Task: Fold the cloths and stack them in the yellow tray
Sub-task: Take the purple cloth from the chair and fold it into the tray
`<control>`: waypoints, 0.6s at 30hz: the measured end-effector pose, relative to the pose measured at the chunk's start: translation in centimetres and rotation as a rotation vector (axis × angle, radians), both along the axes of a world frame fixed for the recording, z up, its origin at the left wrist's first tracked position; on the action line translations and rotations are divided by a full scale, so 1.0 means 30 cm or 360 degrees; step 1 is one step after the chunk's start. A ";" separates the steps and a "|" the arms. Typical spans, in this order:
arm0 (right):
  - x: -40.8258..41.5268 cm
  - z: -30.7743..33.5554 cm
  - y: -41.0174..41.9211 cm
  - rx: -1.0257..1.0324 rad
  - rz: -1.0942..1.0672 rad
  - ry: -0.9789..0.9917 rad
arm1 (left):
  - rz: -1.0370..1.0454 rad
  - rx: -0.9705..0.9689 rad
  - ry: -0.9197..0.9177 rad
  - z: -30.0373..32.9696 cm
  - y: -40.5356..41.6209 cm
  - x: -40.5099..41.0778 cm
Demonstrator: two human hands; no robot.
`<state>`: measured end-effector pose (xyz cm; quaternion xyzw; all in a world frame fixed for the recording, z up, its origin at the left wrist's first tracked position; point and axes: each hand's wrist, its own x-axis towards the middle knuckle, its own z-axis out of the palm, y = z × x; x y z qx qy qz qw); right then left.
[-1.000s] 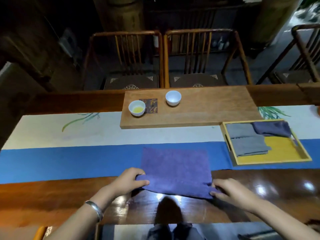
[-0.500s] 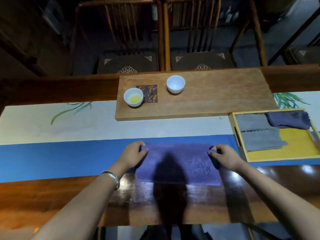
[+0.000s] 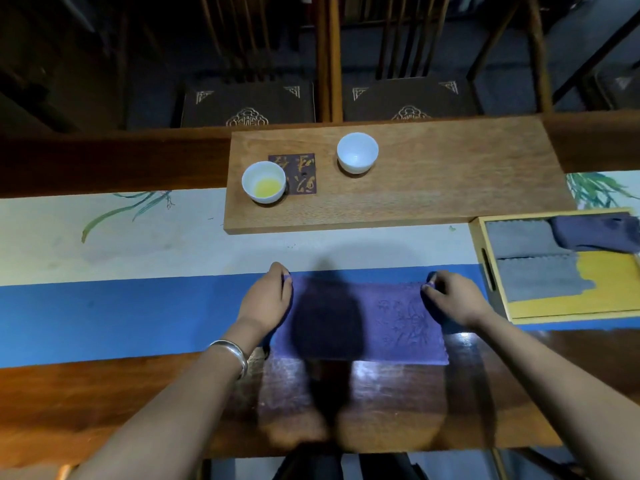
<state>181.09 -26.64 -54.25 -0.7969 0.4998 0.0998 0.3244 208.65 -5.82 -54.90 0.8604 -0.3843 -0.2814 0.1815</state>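
The left hand (image 3: 268,299) pinches the far left corner of the purple cloth (image 3: 388,323), which lies folded on the counter (image 3: 104,393) with its long axis running left to right. The right hand (image 3: 450,299) pinches the far right corner. Just beside it sits the yellow tray (image 3: 609,292), holding grey cloths (image 3: 533,265).

2 bare forearms, no sleeves; a silver bangle (image 3: 231,355) circles the left wrist.
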 end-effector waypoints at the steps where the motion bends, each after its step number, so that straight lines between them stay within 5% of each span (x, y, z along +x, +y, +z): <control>1: 0.004 -0.005 -0.003 -0.0013 0.0018 0.0032 | -0.0004 0.0032 -0.0011 -0.003 -0.006 0.003; 8: 0.006 -0.024 0.025 -0.0477 -0.0081 0.0399 | 0.0101 0.0166 -0.0156 -0.022 -0.006 0.030; 12: -0.043 0.008 0.071 -0.0530 -0.0206 0.0139 | 0.0289 0.0030 -0.0126 -0.015 0.081 0.069; 18: -0.185 0.060 0.206 -0.0449 0.0506 0.0063 | -0.0018 -0.0156 -0.0067 0.021 0.250 0.032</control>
